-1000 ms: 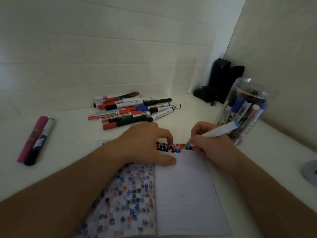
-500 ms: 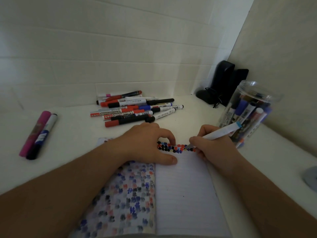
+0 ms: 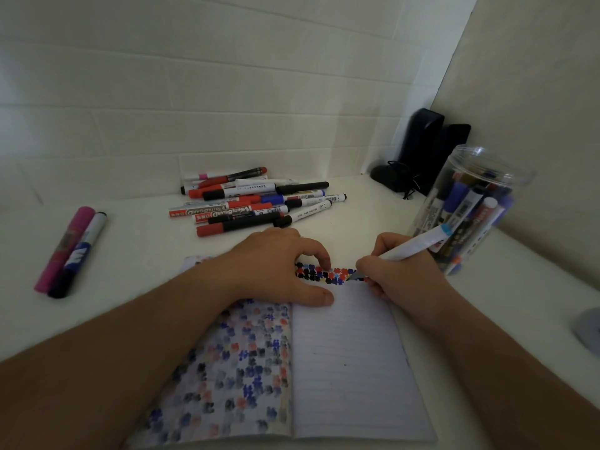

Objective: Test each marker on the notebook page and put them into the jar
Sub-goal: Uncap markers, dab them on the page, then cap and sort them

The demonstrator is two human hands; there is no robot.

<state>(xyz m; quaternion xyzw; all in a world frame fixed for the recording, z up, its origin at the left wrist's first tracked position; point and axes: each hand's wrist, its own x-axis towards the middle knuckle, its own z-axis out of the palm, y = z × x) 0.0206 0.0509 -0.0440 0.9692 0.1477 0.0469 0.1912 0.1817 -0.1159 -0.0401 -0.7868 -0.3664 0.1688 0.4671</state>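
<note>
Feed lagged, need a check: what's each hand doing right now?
Left hand: open, pressing the notebook flat.
Right hand: holding the white marker, tip on page.

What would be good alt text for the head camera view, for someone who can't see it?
A person's right hand grips a white marker, tip at a row of colored test marks atop a lined notebook, while the left hand presses the page flat. A pile of markers lies behind; a clear jar of markers stands at right.

Jar (image 3: 467, 209) mouth open, bare table (image 3: 341, 228) between pile (image 3: 253, 203), jar
</note>
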